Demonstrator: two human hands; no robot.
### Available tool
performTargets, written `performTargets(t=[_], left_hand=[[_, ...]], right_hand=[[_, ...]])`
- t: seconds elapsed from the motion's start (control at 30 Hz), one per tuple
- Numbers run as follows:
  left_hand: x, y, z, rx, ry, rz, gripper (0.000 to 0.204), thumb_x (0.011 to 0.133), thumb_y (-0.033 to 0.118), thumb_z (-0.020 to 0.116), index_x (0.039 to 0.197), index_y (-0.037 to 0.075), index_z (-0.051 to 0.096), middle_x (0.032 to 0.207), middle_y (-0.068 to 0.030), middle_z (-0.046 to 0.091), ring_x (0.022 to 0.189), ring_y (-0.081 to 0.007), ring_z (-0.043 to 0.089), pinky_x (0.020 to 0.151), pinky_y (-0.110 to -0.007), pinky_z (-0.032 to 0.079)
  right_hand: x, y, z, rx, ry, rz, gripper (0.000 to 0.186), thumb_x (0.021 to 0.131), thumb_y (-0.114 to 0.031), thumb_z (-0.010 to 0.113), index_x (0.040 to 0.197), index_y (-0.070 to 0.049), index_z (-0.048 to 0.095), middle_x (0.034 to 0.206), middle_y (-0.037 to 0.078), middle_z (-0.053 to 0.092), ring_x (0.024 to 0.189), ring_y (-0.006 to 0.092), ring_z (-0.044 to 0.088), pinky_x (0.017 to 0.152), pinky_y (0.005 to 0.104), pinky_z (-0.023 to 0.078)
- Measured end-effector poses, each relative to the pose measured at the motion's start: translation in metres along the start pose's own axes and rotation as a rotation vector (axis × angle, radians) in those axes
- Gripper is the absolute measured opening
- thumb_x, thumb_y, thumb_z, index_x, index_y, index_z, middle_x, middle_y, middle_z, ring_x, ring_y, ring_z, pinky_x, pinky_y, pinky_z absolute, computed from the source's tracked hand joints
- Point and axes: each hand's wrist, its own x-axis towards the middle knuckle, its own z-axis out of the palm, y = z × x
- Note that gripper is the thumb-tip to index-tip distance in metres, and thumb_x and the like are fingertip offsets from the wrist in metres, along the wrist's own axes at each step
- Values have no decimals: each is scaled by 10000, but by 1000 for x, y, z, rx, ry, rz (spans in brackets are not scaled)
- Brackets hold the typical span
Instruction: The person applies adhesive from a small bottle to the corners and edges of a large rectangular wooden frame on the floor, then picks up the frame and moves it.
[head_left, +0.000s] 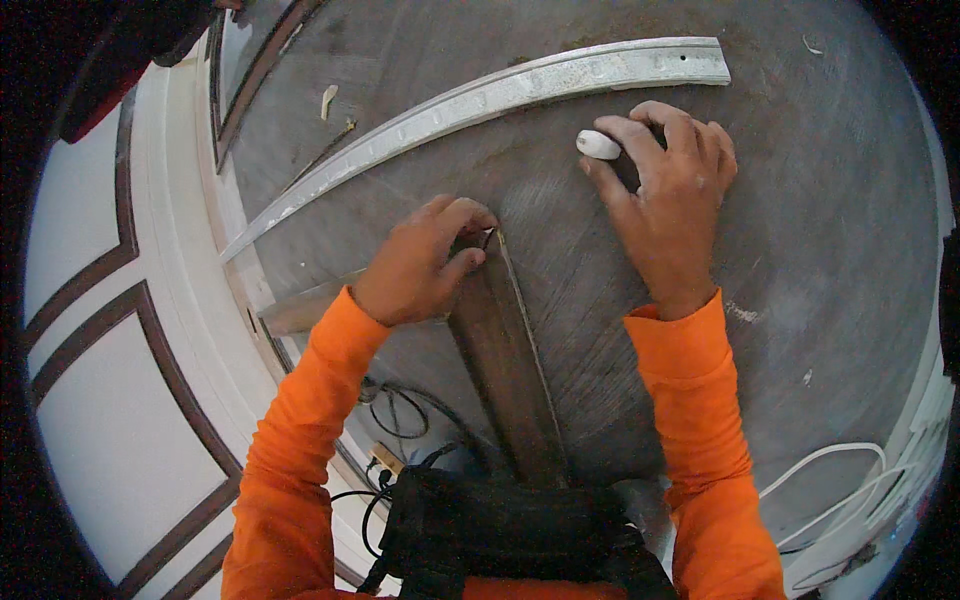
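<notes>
Below my left hand (425, 258) a dark brown wooden board (505, 370) runs toward my body. The curled fingers and thumb of that hand hold its far end, where a small pale-and-dark bit shows beside the fingertips. Another brown wooden piece (310, 305) extends left from under the wrist; whether the two pieces join is hidden by the hand. Farther right, my right hand (672, 190) pinches a small white rounded object (598, 145) between thumb and forefinger, above the grey surface. Its exact kind cannot be made out.
A long whitish strip (520, 88) lies across the grey, dusty surface (820, 220) beyond my hands. White panels with brown trim (130, 425) stand at left. Black cable (400, 410) coils beside the board, and a white cable (830, 450) loops at lower right. A black bag (500, 530) hangs before me.
</notes>
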Motion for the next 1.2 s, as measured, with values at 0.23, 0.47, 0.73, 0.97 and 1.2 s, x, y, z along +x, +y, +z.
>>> performTargets(t=[0.23, 0.47, 0.73, 0.97, 1.2], left_hand=[[-8, -5, 7, 146, 83, 8, 385, 806, 93, 714, 1168, 70, 583, 1084, -157, 598, 1031, -371, 602, 903, -431, 507], [-13, -13, 11, 161, 126, 45, 308, 828, 135, 691, 1114, 75, 593, 1080, -156, 607, 1006, -383, 610, 868, -445, 518], [0, -16, 1, -92, -3, 29, 359, 818, 124, 684, 1158, 61, 585, 1049, -149, 617, 1006, -324, 612, 881, -423, 496], [20, -32, -34, -252, -418, 28, 303, 944, 237, 642, 1171, 38, 637, 1131, -103, 641, 1089, -238, 598, 977, -366, 452], [28, -39, -29, -532, -560, -166, 313, 977, 243, 621, 1184, 9, 632, 1160, -73, 667, 1115, -179, 590, 1008, -343, 440]], right_hand=[[2, -3, -20, 0, -118, 78, 557, 640, -414, 863, 992, -97, 569, 963, 77, 593, 925, 309, 569, 877, 476, 413], [-13, -34, -31, 660, -783, -18, 450, 746, -345, 852, 911, -54, 551, 637, 93, 541, 530, 281, 531, 530, 373, 434], [-42, -71, 1, 809, -716, 468, 388, 825, -281, 776, 1017, 9, 605, 816, 172, 673, 724, 350, 674, 644, 426, 524], [-53, -76, 12, 809, -673, 358, 370, 820, -222, 793, 1064, 2, 628, 850, 138, 684, 691, 177, 652, 615, 310, 506], [-59, -82, 13, 736, -776, 429, 487, 846, -301, 745, 1152, -9, 505, 878, 248, 675, 799, 459, 664, 684, 534, 528]])
